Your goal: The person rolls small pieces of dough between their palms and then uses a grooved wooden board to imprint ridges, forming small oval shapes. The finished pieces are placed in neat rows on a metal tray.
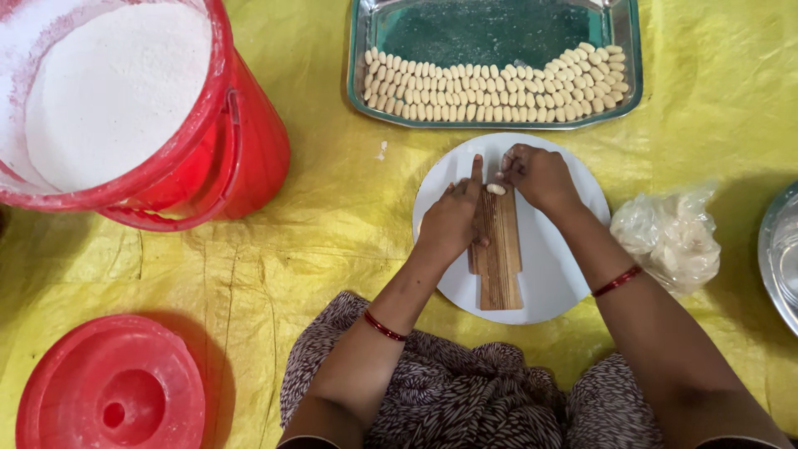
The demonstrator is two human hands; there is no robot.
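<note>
So there's a little dough piece (495, 189) sitting at the top end of a ridged wooden board (497, 249), and that board lies on a round white plate (555, 266) on the yellow sheet (332, 216).

The right hand (539, 175) is curled just beside the dough, fingertips at it or touching it; can't tell if the grip is actually pinched on it or just resting there. The left hand (451, 220) lies on the left edge of the board, palm down, index finger stretched out straight toward the tray, so its grip is loose and holding nothing, just pressing the board in place. Both wrists have a thin red bangle.

Right above the plate is a metal tray (495, 29) with neat rows of small shaped dough pieces (490, 87) filling its near half; the far half is bare.

To the right of the plate, a crumpled clear bag (669, 237) with pale lumps inside, and past it the rim of a metal dish (781, 249) at the frame edge.

Off to the left, well apart, a red bucket (241, 141) full of white flour-like powder (116, 91), and its red lid (110, 387) lying near the bottom left corner.
</note>
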